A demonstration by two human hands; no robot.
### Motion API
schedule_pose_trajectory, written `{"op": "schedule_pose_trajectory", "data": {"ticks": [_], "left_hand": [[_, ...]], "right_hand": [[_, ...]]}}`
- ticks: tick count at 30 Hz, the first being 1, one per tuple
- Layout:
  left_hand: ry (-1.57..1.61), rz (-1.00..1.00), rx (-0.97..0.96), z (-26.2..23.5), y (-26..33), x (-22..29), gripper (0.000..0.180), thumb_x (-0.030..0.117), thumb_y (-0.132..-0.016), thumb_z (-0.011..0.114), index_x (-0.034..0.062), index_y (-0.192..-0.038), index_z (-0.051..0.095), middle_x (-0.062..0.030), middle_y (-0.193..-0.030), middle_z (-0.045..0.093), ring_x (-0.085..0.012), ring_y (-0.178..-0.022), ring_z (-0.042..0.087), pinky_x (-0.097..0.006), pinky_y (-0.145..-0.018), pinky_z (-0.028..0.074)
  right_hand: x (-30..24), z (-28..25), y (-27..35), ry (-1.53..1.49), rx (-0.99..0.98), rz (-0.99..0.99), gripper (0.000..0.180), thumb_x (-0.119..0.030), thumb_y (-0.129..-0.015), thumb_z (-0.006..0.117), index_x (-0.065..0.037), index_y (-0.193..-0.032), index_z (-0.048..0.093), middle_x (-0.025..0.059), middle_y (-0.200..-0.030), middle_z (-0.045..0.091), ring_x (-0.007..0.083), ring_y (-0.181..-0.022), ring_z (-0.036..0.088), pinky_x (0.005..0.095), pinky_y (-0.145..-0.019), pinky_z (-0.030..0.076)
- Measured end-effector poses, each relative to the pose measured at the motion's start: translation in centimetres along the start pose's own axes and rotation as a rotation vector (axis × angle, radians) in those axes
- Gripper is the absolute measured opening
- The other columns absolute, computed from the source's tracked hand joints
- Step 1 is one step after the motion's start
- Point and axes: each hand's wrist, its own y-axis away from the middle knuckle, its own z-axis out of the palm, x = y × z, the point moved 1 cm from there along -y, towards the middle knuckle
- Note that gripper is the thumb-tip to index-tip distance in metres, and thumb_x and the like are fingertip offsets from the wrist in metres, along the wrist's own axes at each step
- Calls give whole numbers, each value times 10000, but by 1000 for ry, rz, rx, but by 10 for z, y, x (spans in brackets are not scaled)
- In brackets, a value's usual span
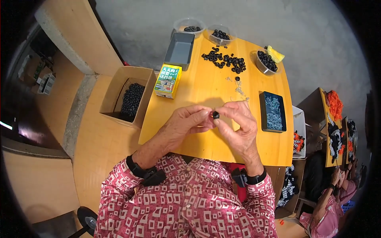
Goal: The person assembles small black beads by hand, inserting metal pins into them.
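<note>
Both my hands meet over the near part of the yellow table (182, 142). Between thumb and fingers, my right hand (243, 129) pinches a small black round part (216, 115). The fingertips of my left hand (184, 121) are pressed together right beside it; what they hold, if anything, is hidden. Beyond my hands lie several tiny clear or metallic pieces (239, 90), one loose black part (237, 79) and a scattered pile of black parts (234, 62). To the right, a dark tray (262, 115) holds many small shiny pieces (274, 113).
A yellow-green carton (168, 81) and a grey tray (178, 47) stand at the left. Clear tubs (209, 36) and a bowl (260, 68) with black parts line the far side. On the floor sits a cardboard box (113, 93). Another person (323, 210) works at the right.
</note>
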Motion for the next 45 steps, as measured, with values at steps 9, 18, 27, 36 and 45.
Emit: {"op": "schedule_pose_trajectory", "data": {"ticks": [9, 18, 27, 36, 45], "left_hand": [[110, -35, -80, -3, 5, -8, 204, 252, -959, 622, 91, -1080, 656, -4, -1014, 656, -94, -937, 640, -251, -851, 536], [90, -46, -17, 6, 8, -6, 211, 263, -951, 638, 78, -1051, 652, -2, -992, 654, -94, -934, 639, -229, -832, 524], [-25, 9, 68, 3, 10, -6, 185, 183, -926, 666, 68, -1071, 667, -6, -998, 661, -79, -906, 629, -221, -822, 534], [-65, 49, 52, 1, 6, -12, 208, 188, -916, 679, 52, -1074, 672, -6, -976, 666, -71, -882, 622, -200, -797, 523], [-59, 21, 37, 3, 8, -14, 251, 232, -924, 672, 33, -1077, 677, -5, -967, 665, -57, -879, 611, -196, -808, 501]], "right_hand": [[-8, 10, 11, -30, -28, 26, 265, -25, -713, 756, -28, -975, 710, 83, -960, 630, 249, -920, 546, 349, -803, 458], [2, 8, 18, -88, -19, 95, 275, -16, -711, 753, -29, -982, 705, 94, -986, 635, 262, -954, 564, 352, -836, 470], [-7, 9, 20, 56, -30, -10, 260, -24, -725, 741, -38, -977, 680, 99, -999, 633, 299, -954, 568, 382, -835, 477], [-10, 8, 17, 193, -12, -108, 291, -28, -710, 758, -39, -989, 673, 95, -992, 628, 304, -951, 572, 393, -821, 481], [-1, 11, 20, 95, -9, -35, 277, -23, -711, 769, -34, -972, 677, 97, -967, 636, 303, -938, 575, 384, -814, 484]]}}
